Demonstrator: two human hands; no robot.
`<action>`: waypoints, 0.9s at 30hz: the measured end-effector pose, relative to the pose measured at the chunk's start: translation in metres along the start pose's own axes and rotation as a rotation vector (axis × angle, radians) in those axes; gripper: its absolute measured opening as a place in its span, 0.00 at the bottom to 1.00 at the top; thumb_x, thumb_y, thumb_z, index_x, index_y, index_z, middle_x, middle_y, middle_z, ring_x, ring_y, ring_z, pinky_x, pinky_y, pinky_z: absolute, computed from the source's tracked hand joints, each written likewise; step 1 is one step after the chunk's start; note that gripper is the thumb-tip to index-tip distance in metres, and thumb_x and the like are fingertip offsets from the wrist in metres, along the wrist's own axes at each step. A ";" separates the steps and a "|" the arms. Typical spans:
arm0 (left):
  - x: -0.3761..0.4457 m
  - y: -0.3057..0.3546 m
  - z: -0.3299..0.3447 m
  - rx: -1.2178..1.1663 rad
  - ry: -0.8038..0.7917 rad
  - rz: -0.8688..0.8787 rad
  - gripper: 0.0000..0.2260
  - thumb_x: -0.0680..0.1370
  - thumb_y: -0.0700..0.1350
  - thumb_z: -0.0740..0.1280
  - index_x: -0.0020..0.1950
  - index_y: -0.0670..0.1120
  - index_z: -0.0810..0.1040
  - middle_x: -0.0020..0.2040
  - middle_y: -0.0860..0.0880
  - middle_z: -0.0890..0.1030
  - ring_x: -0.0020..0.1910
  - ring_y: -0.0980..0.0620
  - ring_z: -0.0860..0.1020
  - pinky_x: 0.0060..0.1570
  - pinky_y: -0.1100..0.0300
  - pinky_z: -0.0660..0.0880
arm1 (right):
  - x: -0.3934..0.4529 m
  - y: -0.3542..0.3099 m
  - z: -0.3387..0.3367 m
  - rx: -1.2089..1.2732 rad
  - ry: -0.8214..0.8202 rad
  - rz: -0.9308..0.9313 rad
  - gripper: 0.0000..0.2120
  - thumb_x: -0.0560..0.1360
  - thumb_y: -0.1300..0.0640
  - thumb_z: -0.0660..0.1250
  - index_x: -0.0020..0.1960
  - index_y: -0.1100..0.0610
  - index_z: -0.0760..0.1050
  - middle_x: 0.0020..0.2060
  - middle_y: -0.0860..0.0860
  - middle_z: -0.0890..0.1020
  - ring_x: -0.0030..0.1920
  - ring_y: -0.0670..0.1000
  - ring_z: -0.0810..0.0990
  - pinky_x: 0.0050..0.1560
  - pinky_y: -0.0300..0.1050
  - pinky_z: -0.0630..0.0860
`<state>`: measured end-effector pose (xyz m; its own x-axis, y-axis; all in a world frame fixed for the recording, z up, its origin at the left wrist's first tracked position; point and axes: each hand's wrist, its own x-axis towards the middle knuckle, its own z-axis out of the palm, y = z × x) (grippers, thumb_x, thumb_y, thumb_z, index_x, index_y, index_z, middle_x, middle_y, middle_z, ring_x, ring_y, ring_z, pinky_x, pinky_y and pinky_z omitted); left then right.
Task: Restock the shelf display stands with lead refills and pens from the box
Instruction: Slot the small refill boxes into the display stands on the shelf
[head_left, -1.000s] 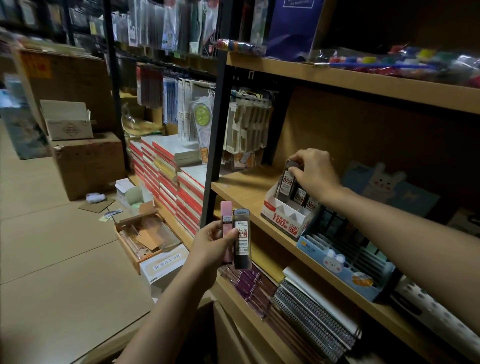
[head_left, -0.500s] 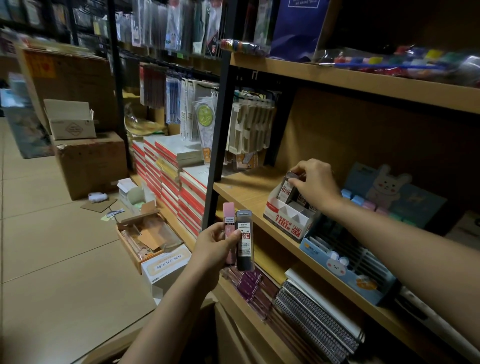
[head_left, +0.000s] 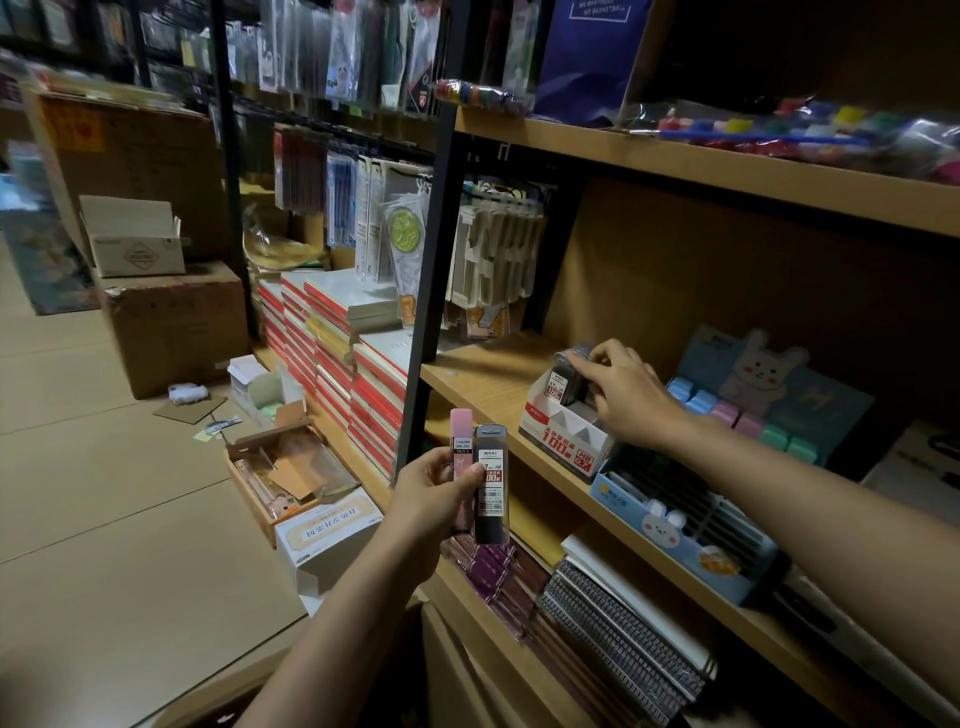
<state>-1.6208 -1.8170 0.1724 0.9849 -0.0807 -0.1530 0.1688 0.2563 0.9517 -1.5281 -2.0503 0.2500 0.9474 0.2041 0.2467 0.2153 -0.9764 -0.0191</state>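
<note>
Head view: the wooden shelf (head_left: 483, 379) runs from the black upright post (head_left: 426, 291) off to the right, with a dark open gap above it up to the next board. The tan floor (head_left: 104, 519) lies open on the left, boxes standing along its far edge. Near the shelf's front edge stands the white-and-red display stand (head_left: 566, 441), a blue rabbit-printed stand (head_left: 675, 535) just beside it on the right. The right hand (head_left: 628, 395) reaches over the white stand, its grip pinching a dark lead refill case (head_left: 569, 371) that stands upright in the stand's back row. The left hand (head_left: 436, 499) hangs in front of the shelf edge, apart from it, its grip curled round a pink refill case (head_left: 461, 452) and a black refill case (head_left: 491, 483) held upright, side by side.
</note>
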 end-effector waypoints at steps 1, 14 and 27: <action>-0.001 0.000 0.001 0.006 -0.003 0.004 0.09 0.79 0.39 0.65 0.59 0.44 0.77 0.51 0.46 0.83 0.49 0.49 0.83 0.48 0.49 0.80 | 0.000 -0.002 0.000 -0.003 -0.010 0.007 0.29 0.79 0.58 0.62 0.77 0.47 0.59 0.66 0.52 0.64 0.63 0.55 0.66 0.66 0.56 0.67; -0.004 0.002 0.004 0.050 -0.031 0.082 0.10 0.79 0.39 0.66 0.60 0.45 0.77 0.52 0.46 0.83 0.51 0.49 0.83 0.52 0.45 0.80 | -0.050 -0.049 0.000 0.730 -0.122 0.038 0.18 0.75 0.47 0.69 0.64 0.45 0.72 0.50 0.45 0.81 0.46 0.45 0.83 0.46 0.43 0.82; 0.001 -0.005 0.009 0.023 -0.052 0.087 0.12 0.80 0.42 0.64 0.64 0.44 0.74 0.54 0.42 0.79 0.46 0.50 0.78 0.45 0.58 0.77 | -0.039 -0.009 -0.052 0.548 0.342 0.147 0.20 0.72 0.61 0.74 0.60 0.50 0.72 0.48 0.46 0.78 0.43 0.47 0.82 0.39 0.36 0.79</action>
<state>-1.6214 -1.8264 0.1702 0.9924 -0.1094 -0.0555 0.0809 0.2428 0.9667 -1.5789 -2.0535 0.2908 0.8670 -0.0509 0.4957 0.2641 -0.7966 -0.5438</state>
